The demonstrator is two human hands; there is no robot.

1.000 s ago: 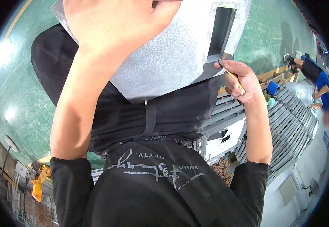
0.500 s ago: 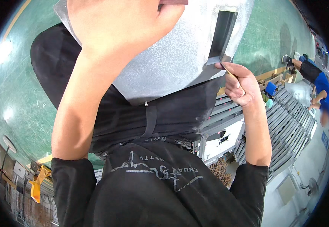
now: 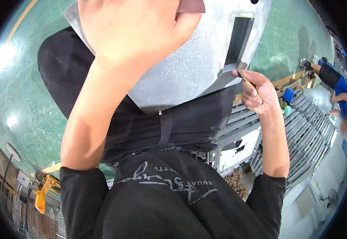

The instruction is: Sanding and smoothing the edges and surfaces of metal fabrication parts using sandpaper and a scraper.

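Note:
Across my lap lies a grey sheet-metal panel (image 3: 189,67) with a rectangular cutout (image 3: 239,42) on its right side. My left hand (image 3: 129,28) reaches over the panel's upper left part, its back toward me. Beside its thumb shows a flat reddish-brown piece (image 3: 192,5), like sandpaper, held in the closed hand; most of its fingers are hidden. At the cutout's near corner, my right hand (image 3: 259,89) pinches a thin strip (image 3: 248,81) with a yellowish edge. The strip's tip touches or nearly touches the panel there; its kind cannot be made out.
Grey metal bars (image 3: 301,135) lie in rows at the right. A blue container (image 3: 289,95) stands near them. Farther right is another person in a blue shirt (image 3: 343,89). Green floor (image 3: 18,87) spreads to the left, with a yellow metal object (image 3: 42,195) at lower left.
The panel and both hands appear slightly lower and further right in the picture, as does most of the scene. Both hands keep their holds.

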